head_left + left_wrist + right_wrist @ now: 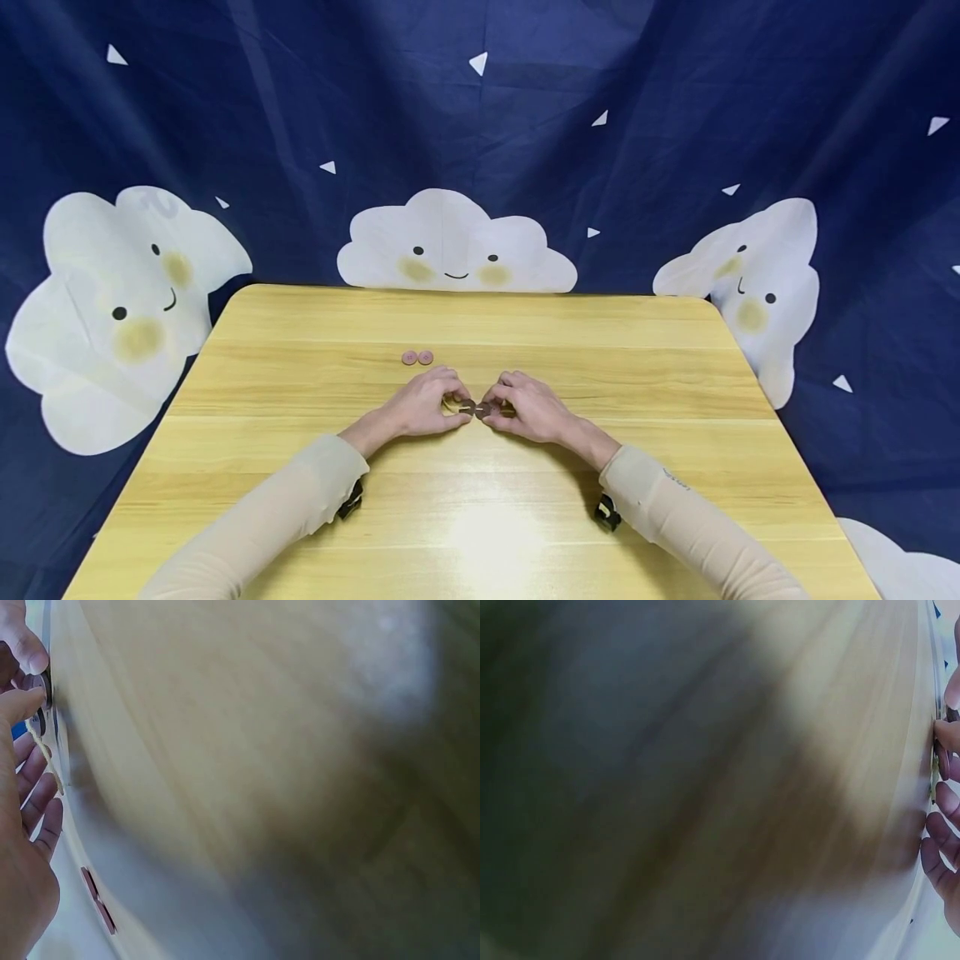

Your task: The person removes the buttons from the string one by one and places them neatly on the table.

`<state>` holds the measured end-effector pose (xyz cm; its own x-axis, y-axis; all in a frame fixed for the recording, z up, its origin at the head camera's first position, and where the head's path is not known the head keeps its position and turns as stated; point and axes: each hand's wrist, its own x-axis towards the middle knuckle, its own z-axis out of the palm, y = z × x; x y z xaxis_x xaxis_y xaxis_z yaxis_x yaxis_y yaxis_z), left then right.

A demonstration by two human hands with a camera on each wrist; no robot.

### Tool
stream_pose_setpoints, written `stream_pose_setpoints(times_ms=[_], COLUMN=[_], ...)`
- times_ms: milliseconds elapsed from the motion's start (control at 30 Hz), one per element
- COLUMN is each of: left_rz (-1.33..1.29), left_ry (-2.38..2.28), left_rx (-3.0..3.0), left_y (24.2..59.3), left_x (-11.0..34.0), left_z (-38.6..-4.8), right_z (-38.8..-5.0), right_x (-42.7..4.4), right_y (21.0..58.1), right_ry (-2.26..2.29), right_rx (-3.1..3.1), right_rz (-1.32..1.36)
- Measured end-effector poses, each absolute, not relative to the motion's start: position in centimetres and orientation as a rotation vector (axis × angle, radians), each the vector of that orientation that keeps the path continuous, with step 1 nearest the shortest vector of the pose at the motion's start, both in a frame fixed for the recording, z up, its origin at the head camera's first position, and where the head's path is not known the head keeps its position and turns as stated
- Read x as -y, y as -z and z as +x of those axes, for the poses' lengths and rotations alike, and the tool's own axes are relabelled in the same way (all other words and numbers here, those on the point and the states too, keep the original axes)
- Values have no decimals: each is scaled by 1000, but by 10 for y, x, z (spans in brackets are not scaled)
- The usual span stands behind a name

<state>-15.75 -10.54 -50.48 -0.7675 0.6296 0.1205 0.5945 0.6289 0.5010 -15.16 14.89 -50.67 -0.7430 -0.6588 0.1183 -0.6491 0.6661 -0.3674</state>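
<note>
Near the middle of the table my left hand (426,406) pinches a small dark brown disc (467,407) between thumb and forefinger. Facing it, my right hand (532,408) pinches a similar dark disc (483,411). The two discs meet edge to edge or nearly so; whether they are joined I cannot tell. Pale lines cross them. Seen from the left wrist, a thin yellowish strip (49,756) runs beside the left fingers. Two round pink buttons (409,357) lie side by side beyond the left hand. Fingertips partly cover the discs.
A light wooden table (480,321) with rounded far corners spans the view. Behind it hangs a dark blue cloth (420,100) printed with white clouds and triangles. Dark wrist devices (607,512) sit under both sleeves. Glare shows on the near tabletop.
</note>
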Motion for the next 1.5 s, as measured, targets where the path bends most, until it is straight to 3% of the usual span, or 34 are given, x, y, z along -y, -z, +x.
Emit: stream_pose_setpoints(times_ms=[1500], left_rz=[965], left_ry=[-894], left_rx=[-2863], left_y=[506], left_x=[139], left_z=[-154], right_z=[-151], right_x=[-148], right_y=[507], right_ry=[582], right_rx=[-2853], right_rz=[-1103])
